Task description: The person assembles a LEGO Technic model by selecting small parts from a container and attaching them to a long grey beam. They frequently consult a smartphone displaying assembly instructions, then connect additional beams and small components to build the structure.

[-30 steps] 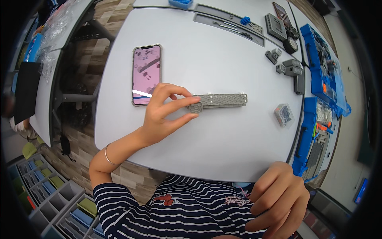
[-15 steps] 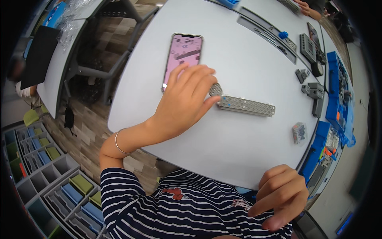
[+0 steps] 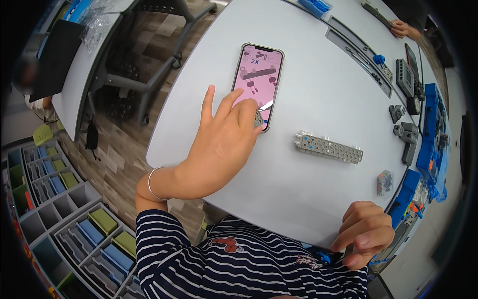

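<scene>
My left hand [image 3: 219, 149] is over the lower left of a phone [image 3: 277, 82] lying on the white table. Its thumb and index finger pinch a small grey perforated piece [image 3: 259, 119], mostly hidden by the fingers; the other fingers are raised. Grey parts on a pink background fill the phone's screen. To the right, apart from both hands, lies a long grey perforated beam [image 3: 336, 149] with two blue pins near its left end and clear pieces along its edges. My right hand [image 3: 366, 234] hovers at the table's near edge, fingers loosely curled, nothing visible in it.
A small clear box of parts [image 3: 385, 183] stands near the right edge. Grey motor-like blocks [image 3: 408, 139], a controller brick [image 3: 405, 77] and a blue case [image 3: 430, 129] line the right side. Another person's hand [image 3: 400, 29] holds a beam at the far right.
My left hand has moved away from the long beam toward the phone's lower part, carrying the small grey piece. My right hand's fingers have curled in more. The view has shifted slightly.
</scene>
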`<state>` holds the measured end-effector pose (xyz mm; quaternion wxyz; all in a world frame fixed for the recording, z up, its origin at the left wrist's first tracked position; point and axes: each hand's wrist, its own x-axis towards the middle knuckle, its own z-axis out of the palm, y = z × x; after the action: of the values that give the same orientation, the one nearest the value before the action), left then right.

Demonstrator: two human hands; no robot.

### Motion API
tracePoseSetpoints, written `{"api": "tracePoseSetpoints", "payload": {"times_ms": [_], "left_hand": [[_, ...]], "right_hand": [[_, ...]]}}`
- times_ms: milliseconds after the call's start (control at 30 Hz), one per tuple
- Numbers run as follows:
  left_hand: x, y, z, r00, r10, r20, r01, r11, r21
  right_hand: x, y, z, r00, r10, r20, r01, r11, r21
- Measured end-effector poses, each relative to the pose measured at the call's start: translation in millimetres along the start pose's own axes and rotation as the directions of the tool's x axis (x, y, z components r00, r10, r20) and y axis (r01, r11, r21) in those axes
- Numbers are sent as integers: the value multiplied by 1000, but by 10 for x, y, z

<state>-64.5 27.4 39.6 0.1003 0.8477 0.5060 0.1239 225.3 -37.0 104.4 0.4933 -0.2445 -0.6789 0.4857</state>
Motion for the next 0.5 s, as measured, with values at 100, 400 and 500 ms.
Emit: {"api": "tracePoseSetpoints", "payload": {"times_ms": [100, 400, 500], "left_hand": [[3, -5, -30, 1000, -22, 16, 23, 999, -26], [94, 19, 84, 1000, 0, -7, -1, 990, -140], [94, 7, 84, 998, 9, 62, 3, 981, -193]], "right_hand": [[38, 7, 38, 1000, -8, -7, 8, 1000, -11], [334, -113, 308, 982, -85, 168, 23, 940, 342], [374, -114, 289, 980, -73, 184, -7, 917, 398]]}}
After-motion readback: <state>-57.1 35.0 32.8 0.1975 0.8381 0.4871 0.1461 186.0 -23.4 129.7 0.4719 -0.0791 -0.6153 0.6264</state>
